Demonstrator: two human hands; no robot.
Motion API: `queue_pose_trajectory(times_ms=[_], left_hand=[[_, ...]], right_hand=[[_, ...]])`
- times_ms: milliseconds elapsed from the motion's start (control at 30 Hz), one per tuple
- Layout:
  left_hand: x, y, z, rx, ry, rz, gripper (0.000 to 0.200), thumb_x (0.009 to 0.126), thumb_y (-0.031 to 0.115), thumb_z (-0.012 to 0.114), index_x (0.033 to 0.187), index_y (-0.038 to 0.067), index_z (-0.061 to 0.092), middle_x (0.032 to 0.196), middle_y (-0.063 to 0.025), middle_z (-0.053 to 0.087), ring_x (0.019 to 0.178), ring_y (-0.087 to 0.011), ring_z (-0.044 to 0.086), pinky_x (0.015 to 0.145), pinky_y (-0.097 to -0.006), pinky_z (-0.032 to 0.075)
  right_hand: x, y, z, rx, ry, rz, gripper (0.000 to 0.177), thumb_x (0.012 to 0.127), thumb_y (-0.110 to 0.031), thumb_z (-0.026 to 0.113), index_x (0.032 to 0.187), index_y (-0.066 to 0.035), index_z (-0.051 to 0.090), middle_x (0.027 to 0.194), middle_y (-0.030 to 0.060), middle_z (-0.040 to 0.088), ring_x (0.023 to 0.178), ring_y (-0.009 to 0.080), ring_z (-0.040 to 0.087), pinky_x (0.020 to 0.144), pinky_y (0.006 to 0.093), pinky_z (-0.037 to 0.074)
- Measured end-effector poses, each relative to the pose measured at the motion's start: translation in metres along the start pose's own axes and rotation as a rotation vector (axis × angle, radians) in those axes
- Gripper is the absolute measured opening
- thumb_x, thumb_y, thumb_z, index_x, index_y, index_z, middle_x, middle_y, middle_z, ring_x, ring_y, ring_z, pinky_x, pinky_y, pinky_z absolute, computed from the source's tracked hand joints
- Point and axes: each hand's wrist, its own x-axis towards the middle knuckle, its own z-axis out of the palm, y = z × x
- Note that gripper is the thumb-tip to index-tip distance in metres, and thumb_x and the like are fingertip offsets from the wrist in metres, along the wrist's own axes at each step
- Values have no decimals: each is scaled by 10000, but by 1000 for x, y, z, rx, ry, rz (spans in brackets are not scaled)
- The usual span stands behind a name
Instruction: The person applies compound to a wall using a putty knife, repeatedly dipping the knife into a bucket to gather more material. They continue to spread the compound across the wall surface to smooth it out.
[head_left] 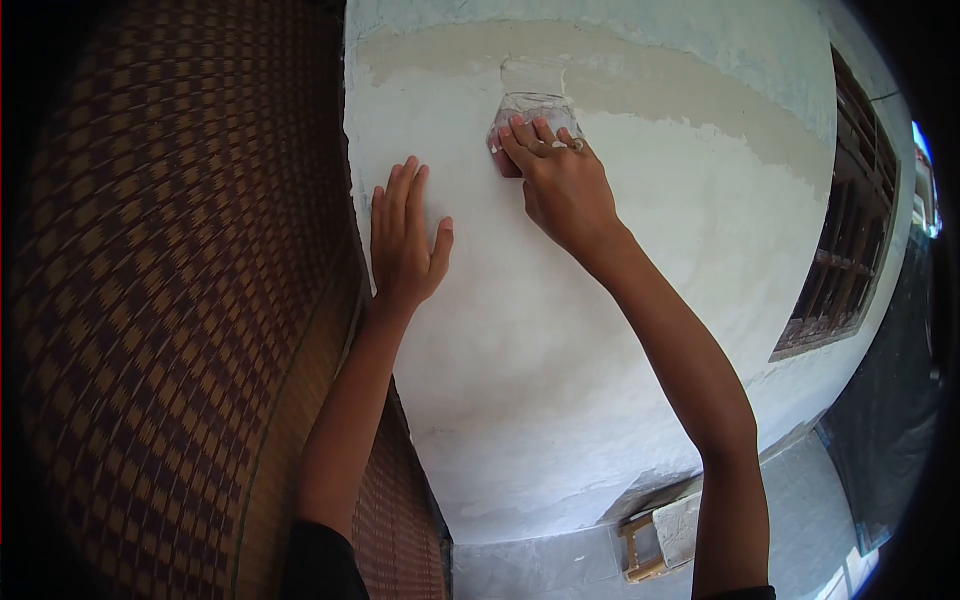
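My right hand (567, 190) presses a flat putty scraper (508, 160) against the white wall (600, 320), fingers spread over its face. Whitish putty (540, 102) lies along the scraper's upper edge, and a fresh putty smear (533, 75) shows on the wall just above. A ring sits on one finger of this hand. Lower and to the left, my left hand (405, 235) rests flat on the wall near its left edge, fingers extended and thumb apart, holding nothing. The scraper's handle side is partly hidden under my right hand.
A woven brown panel (180, 250) stands along the left, close to my left arm. A barred wooden window (845, 220) is set in the wall at right. On the grey floor (800, 500) below, a small wooden stool-like object (675, 530) stands near a dark sheet (895, 390). A greyer band (690, 85) crosses the upper wall.
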Motion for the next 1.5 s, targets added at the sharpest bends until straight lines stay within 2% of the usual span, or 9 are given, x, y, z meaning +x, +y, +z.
queue_pose_trajectory(times_ms=[267, 400, 467, 667, 900, 1000, 1100, 1200, 1500], left_hand=[[0, 2, -3, 42, -18, 1, 629, 929, 214, 541, 1489, 20, 329, 1557, -146, 333, 1456, -320, 299, 1190, -512, 219], [-1, 4, -2, 56, -5, -9, 627, 931, 214, 541, 1492, 28, 330, 1558, -139, 334, 1459, -305, 296, 1197, -500, 217], [0, 4, -2, 50, -5, -7, 622, 933, 213, 540, 1492, 33, 334, 1556, -134, 338, 1457, -298, 303, 1200, -498, 217], [0, 3, -2, 29, -9, 6, 609, 928, 214, 527, 1474, 10, 350, 1539, -165, 354, 1441, -341, 318, 1179, -529, 226], [-1, 2, -1, 22, -5, 11, 611, 923, 212, 533, 1471, 10, 355, 1538, -166, 356, 1441, -348, 317, 1177, -533, 228], [-1, 2, -1, 20, 0, 10, 610, 922, 212, 535, 1469, 9, 358, 1537, -168, 358, 1441, -347, 318, 1177, -532, 227], [-1, 2, -1, 58, -2, 4, 620, 926, 220, 553, 1481, 26, 359, 1546, -135, 359, 1450, -295, 321, 1195, -494, 231], [-1, 0, -1, 46, 9, 15, 613, 925, 216, 552, 1475, 22, 366, 1543, -137, 364, 1447, -301, 327, 1192, -498, 234], [-1, 2, -2, 76, 9, 18, 603, 923, 209, 547, 1467, 13, 375, 1539, -148, 371, 1441, -313, 335, 1186, -501, 240]], right_hand=[[-11, 6, -44, 243, 113, -3, 334, 829, 12, 640, 1150, -77, 669, 1156, 113, 700, 1109, 291, 662, 984, 425, 502], [11, 16, -55, 584, 323, 287, 192, 902, -49, 640, 1091, -17, 641, 922, 162, 723, 841, 306, 710, 722, 353, 551], [31, 19, -72, 656, 139, 709, 239, 919, -145, 641, 1091, 19, 615, 895, 176, 713, 813, 274, 704, 741, 348, 539], [46, 43, -32, 734, 203, 748, 341, 920, -251, 632, 1089, 43, 604, 926, 177, 712, 846, 253, 700, 790, 360, 530], [51, 45, -19, 736, 150, 696, 371, 907, -236, 628, 1130, 59, 598, 946, 204, 710, 877, 282, 704, 817, 365, 532], [56, 44, -16, 700, 204, 668, 331, 911, -236, 641, 1088, 44, 617, 848, 99, 669, 742, 161, 604, 728, 307, 498], [62, 46, -18, 668, 216, 700, 358, 902, -255, 639, 1095, 46, 618, 852, 113, 668, 749, 178, 611, 738, 317, 501], [66, 49, -27, 694, 91, 789, 399, 894, -244, 613, 1134, 73, 589, 987, 206, 698, 908, 285, 691, 832, 371, 524], [24, 78, -27, 871, 327, 982, 354, 904, -237, 613, 1095, 60, 591, 947, 134, 680, 822, 189, 644, 764, 325, 512]])
